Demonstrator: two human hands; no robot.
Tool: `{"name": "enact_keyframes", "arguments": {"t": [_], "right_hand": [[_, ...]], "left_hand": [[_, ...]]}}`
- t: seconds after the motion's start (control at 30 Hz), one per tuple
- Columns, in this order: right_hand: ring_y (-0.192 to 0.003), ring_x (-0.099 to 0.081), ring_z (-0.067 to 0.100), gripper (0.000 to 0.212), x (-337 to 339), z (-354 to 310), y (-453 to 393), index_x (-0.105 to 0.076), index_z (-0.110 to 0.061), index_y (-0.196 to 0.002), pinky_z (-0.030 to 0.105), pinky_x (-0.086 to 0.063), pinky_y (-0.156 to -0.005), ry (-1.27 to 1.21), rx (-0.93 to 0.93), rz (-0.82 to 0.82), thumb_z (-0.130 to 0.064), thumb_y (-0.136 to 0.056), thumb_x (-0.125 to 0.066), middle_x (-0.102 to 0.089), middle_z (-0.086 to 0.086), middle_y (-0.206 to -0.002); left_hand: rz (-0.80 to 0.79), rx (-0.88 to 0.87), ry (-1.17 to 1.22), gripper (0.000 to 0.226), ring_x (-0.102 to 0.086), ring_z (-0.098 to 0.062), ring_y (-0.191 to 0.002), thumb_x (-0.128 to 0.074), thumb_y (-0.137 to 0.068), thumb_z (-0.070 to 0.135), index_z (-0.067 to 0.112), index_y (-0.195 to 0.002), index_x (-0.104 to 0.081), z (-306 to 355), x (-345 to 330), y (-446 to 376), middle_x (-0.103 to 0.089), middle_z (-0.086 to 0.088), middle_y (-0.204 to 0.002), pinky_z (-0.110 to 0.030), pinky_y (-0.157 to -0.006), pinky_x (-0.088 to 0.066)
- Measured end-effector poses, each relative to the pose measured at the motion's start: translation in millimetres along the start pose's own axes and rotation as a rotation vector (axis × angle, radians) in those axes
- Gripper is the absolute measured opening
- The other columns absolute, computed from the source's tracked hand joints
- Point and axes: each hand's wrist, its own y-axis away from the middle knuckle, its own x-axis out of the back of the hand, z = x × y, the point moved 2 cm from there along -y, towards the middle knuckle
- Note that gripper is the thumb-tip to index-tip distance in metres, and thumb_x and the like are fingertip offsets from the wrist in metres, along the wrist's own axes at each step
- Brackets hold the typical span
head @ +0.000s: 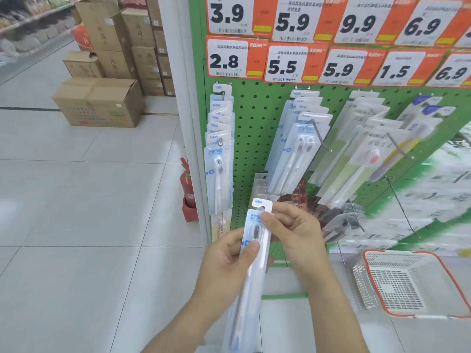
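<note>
Clear plastic over thin card: the toothbrush pack (254, 273), held low in front of the green pegboard (254, 110), looks light, slick and bendy. The left hand (224, 266) wraps its middle, and the right hand (293, 233) pinches near the hang tab. I'd say the stiff card edges give the safest hold.

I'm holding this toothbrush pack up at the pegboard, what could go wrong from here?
The toothbrush pack is held by a fingertip grip of the left hand and right hand; it might slip. Its tab could snag the crowded hanging packs. The basket on the floor could trip you.
</note>
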Motion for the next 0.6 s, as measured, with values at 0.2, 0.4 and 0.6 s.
{"name": "enact_keyframes", "arguments": {"t": [0.2,0.4,0.6], "right_hand": [[-0.076,-0.069,0.016,0.015,5.5,15.0,1.4,-0.074,-0.009,-0.105,0.031,-0.054,-0.063,0.029,-0.016,-0.014,-0.016,-0.094,-0.066,-0.078,0.008,-0.093],[-0.081,-0.068,0.018,0.029,11.9,21.2,3.6,-0.073,-0.009,-0.111,0.031,-0.056,-0.072,0.087,-0.020,-0.198,-0.025,-0.087,-0.075,-0.078,0.009,-0.097],[-0.089,-0.068,0.026,0.025,9.4,30.5,6.9,-0.075,-0.011,-0.105,0.033,-0.057,-0.077,0.033,0.015,-0.193,-0.020,-0.083,-0.080,-0.077,0.015,-0.101]], "left_hand": [[0.041,0.126,0.127,0.035,-0.074,-0.041,-0.090,-0.066,-0.089,0.018,0.004,-0.120,-0.068,-7.3,6.0,2.5,-0.076,-0.019,-0.104,-0.035,-0.075,-0.060],[0.046,0.137,0.193,0.037,-0.074,-0.041,-0.090,-0.068,-0.085,0.019,0.003,-0.118,-0.070,-11.6,8.4,2.9,-0.076,-0.021,-0.102,-0.034,-0.077,-0.060],[0.051,0.168,0.211,0.036,-0.074,-0.043,-0.094,-0.070,-0.084,0.021,0.002,-0.115,-0.070,-17.0,12.7,5.2,-0.076,-0.023,-0.101,-0.035,-0.078,-0.061]]}}
